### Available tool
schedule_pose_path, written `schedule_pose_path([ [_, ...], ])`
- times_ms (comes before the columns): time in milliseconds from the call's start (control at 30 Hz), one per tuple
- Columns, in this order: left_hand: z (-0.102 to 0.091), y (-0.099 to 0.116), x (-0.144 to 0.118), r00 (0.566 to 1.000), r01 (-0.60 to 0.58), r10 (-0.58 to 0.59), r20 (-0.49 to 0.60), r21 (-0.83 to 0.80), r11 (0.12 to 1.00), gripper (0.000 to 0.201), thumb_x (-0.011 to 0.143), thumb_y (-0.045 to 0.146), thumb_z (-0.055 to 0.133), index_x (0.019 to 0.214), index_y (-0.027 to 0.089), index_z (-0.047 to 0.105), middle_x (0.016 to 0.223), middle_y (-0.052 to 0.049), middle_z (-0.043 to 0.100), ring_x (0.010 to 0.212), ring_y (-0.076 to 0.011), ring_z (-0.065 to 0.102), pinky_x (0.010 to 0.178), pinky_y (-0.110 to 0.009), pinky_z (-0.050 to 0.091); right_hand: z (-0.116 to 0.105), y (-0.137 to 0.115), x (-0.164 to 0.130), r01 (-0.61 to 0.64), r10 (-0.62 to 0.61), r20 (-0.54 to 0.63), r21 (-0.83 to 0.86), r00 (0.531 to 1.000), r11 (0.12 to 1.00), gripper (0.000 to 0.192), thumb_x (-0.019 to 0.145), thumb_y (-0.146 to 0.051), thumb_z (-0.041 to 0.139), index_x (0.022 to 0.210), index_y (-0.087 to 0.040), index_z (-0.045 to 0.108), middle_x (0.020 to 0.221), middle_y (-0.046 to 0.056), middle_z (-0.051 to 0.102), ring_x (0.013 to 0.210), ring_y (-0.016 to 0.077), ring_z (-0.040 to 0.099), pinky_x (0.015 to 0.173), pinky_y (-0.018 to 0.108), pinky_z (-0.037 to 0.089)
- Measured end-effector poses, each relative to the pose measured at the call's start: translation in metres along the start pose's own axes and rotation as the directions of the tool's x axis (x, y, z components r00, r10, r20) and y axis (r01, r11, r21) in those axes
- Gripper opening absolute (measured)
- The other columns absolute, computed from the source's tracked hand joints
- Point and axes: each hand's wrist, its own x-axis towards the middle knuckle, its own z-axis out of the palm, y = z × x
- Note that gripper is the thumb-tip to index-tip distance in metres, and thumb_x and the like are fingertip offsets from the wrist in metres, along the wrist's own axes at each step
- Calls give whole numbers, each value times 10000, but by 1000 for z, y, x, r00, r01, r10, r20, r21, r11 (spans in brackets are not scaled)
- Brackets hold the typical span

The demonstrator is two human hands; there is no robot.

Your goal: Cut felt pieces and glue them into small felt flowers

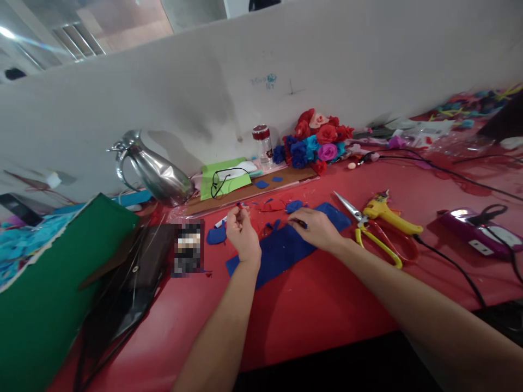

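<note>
My left hand (243, 233) is raised a little above the red table (327, 305) and pinches a small red and blue piece between its fingertips. My right hand (315, 227) lies palm down on a strip of blue felt (281, 247), fingertips touching a small dark blue scrap at its left end. Small cut blue and red petals (281, 206) lie just beyond both hands. A marker (223, 220) lies left of my left hand.
Yellow-handled scissors (373, 234) and a yellow glue gun (388, 213) lie right of my right hand, a purple device (478, 231) with a black cord farther right. Felt flowers (314, 142), a jar (262, 142), a metal jug (159, 171) line the wall. Green sheet (53, 288) and dark pouch (131, 283) at left.
</note>
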Motion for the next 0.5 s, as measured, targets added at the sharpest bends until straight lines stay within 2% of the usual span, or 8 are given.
schedule_pose_path([
  [167, 2, -4, -3, 999, -37, 36, 28, 48, 998, 187, 823, 341, 533, 881, 168, 575, 869, -51, 630, 823, -141, 589, 788, -273, 453, 4, 0, -2, -49, 72, 163, -139, 984, 989, 176, 861, -195, 503, 881, -175, 677, 868, 72, 684, 777, 179, 631, 696, 280, 466],
  [333, -5, 3, 7, 992, -74, 80, -95, 67, 995, 148, 858, 319, 489, 850, 180, 540, 799, -14, 601, 749, -121, 568, 748, -249, 442, 5, -17, 13, -128, 182, 252, -216, 951, 968, 166, 829, -163, 521, 860, -192, 682, 861, 46, 691, 748, 156, 621, 672, 244, 441],
  [500, -12, 8, 16, 974, -111, 124, -192, 78, 991, 117, 869, 283, 467, 826, 189, 522, 759, 5, 575, 706, -114, 547, 718, -241, 433, 32, -46, 45, 44, 58, 356, -271, 933, 962, 150, 832, -183, 545, 880, -168, 686, 928, 88, 694, 926, 197, 613, 852, 276, 433],
])
